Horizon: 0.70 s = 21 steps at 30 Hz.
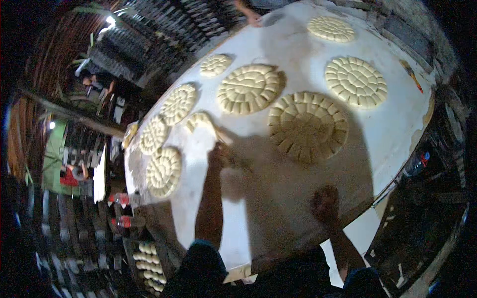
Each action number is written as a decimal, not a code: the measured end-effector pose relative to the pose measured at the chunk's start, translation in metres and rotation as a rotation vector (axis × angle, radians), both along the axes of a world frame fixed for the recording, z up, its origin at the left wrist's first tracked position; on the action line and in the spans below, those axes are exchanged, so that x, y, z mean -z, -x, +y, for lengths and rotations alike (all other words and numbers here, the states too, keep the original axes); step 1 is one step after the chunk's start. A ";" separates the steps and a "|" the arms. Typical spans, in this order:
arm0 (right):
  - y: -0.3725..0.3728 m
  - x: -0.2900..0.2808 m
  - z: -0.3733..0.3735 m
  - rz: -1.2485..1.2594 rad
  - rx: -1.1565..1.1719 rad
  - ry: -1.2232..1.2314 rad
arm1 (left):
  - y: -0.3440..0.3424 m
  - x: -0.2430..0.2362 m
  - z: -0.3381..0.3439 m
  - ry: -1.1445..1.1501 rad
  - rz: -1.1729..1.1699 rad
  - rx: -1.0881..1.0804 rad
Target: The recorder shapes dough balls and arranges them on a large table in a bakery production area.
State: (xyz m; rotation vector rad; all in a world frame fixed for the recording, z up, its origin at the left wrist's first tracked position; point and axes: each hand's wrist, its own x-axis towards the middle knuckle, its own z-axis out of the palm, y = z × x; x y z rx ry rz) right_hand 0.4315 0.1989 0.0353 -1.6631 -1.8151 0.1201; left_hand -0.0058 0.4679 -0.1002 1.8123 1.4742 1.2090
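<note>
My left hand [219, 151] reaches over the white table beside a short curved row of dough pieces [199, 120]. Its fingertips are near the row's right end, but blur hides whether they touch or hold dough. In shadow, my right hand [325, 201] hovers over or rests on the near part of the table; its fingers are too dark to make out. Ahead of it lies a large round of cut dough pieces [308, 126]. Another dough round [249, 88] is just beyond my left hand, and several smaller ones, such as this dough round [164, 171], line the left edge.
Two more dough rounds [356, 82] sit far right, near a red-handled brush [411, 77]. Another person's hand [253, 19] rests at the far edge. Bottles with red labels [124, 221] and a tray of dough balls [150, 265] stand at left. A bottle [416, 165] is at right.
</note>
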 end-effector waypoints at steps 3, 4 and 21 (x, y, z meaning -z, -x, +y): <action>0.031 -0.005 0.004 -0.080 -0.071 -0.218 | 0.033 -0.034 -0.155 0.347 -0.010 -0.183; 0.015 -0.006 -0.002 -0.140 -0.060 -0.203 | -0.017 -0.036 -0.196 0.378 -0.047 -0.113; 0.195 -0.043 -0.110 0.835 -0.162 0.102 | -0.010 -0.248 -0.478 0.165 -0.128 -0.226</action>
